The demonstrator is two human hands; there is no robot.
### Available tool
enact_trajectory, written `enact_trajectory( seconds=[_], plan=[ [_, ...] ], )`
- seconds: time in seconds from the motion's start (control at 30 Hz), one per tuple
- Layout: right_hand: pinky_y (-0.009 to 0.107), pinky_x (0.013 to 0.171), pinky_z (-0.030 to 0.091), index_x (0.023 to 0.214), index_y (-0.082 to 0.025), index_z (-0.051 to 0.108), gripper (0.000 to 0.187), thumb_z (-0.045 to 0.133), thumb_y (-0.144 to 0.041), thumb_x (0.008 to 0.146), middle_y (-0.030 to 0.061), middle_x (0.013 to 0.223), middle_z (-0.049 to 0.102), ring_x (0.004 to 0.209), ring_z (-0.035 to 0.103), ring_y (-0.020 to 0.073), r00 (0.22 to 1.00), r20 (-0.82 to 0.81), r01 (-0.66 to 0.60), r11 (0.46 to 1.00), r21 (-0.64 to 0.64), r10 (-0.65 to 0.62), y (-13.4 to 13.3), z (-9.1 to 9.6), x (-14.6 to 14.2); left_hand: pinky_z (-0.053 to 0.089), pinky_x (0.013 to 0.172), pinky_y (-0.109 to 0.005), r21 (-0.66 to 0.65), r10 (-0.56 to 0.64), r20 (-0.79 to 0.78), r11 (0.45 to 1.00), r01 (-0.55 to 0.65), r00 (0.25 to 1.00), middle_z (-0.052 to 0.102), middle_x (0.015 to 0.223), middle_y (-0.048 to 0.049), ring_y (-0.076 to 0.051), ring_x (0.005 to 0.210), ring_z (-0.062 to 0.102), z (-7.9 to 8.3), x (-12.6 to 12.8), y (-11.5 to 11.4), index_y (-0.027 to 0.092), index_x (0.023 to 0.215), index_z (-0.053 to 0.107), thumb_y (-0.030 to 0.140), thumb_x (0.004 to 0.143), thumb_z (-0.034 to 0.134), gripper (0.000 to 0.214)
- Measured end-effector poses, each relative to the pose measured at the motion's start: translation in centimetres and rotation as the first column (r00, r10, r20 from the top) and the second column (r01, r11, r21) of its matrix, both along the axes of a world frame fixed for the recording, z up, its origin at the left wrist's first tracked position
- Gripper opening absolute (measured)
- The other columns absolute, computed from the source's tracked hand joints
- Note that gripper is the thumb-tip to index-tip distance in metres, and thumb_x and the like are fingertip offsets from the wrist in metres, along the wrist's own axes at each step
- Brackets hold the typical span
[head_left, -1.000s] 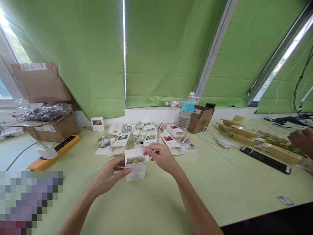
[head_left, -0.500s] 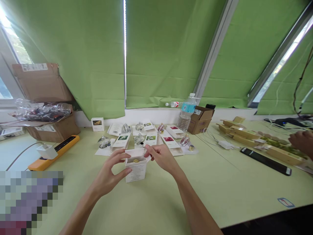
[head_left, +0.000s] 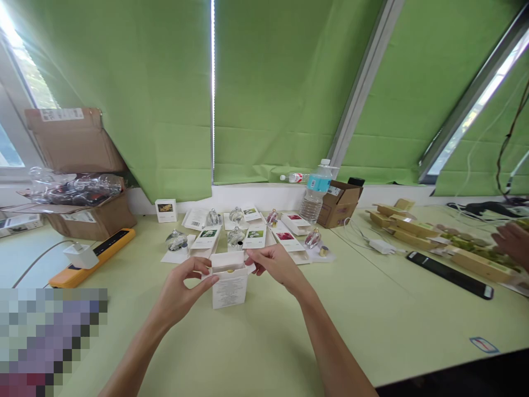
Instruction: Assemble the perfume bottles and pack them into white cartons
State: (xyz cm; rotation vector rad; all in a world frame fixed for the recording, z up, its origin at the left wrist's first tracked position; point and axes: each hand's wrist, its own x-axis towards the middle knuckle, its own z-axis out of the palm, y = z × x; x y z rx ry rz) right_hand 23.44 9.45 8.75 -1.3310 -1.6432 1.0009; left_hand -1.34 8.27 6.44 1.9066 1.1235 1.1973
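A small white box point(head_left: 230, 291) with printed text stands upright on the table, its top flaps raised. A bit of something gold-coloured point(head_left: 230, 271) shows inside; the rest of it is hidden by the front wall. My left hand point(head_left: 182, 286) is closed at the left top edge, thumb and fingers on the side flap. On the other side my right hand point(head_left: 275, 266) pinches the right flap. Just beyond lie opened white boxes with flower pictures point(head_left: 255, 235) and several clear glass perfume bottles point(head_left: 236, 236).
A closed white box point(head_left: 166, 210) stands at the back left, near an orange power strip point(head_left: 111, 246) and a cardboard box point(head_left: 93, 220) of clear plastic. Rightward are a water bottle point(head_left: 316, 190), a charger point(head_left: 381, 246), a phone point(head_left: 448, 274) and another person's hand point(head_left: 512, 242).
My left fingers have drawn in from spread around the box to its left flap. My right hand stays at the right flap. The gold-coloured piece shows less now.
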Motion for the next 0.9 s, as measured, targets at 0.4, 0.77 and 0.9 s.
enact_trajectory(
  seconds=[0.4,0.77,0.9],
  plan=[
    [0.028,0.067,0.047,0.093,-0.018,0.068,0.039,0.067,-0.052,0.075,0.0046,0.087,0.066,0.076,0.058,0.0152,0.974,0.042,-0.223,0.974,-0.047,0.224,-0.5,0.9,0.6,0.052,0.077,-0.033,-0.236,-0.128,0.206,0.956,0.176,0.970,0.066,0.096,-0.0052,-0.021,0.094,0.062,0.0,0.0,0.4,0.019,0.078,0.056,0.043,0.079,0.064,0.025],
    [0.030,0.068,0.048,0.092,-0.016,0.067,0.037,0.068,-0.049,0.075,0.0046,0.083,0.065,0.074,0.058,0.0151,0.974,-0.006,-0.225,0.972,-0.062,0.225,0.1,0.1,0.7,0.054,0.073,-0.035,-0.300,-0.044,0.312,0.943,0.142,0.949,0.067,0.095,-0.0063,-0.020,0.085,0.063,-0.8,0.6,1.0,0.019,0.073,0.055,0.050,0.070,0.069,0.034],
    [0.031,0.072,0.049,0.092,-0.016,0.066,0.037,0.065,-0.051,0.078,0.0046,0.086,0.065,0.077,0.059,0.0151,0.968,-0.043,-0.250,0.965,-0.075,0.248,0.1,0.0,0.7,0.053,0.073,-0.034,-0.313,-0.051,0.317,0.937,0.155,0.947,0.067,0.094,-0.0058,-0.019,0.083,0.062,-1.1,0.6,1.1,0.019,0.074,0.055,0.049,0.070,0.070,0.034]
  ],
)
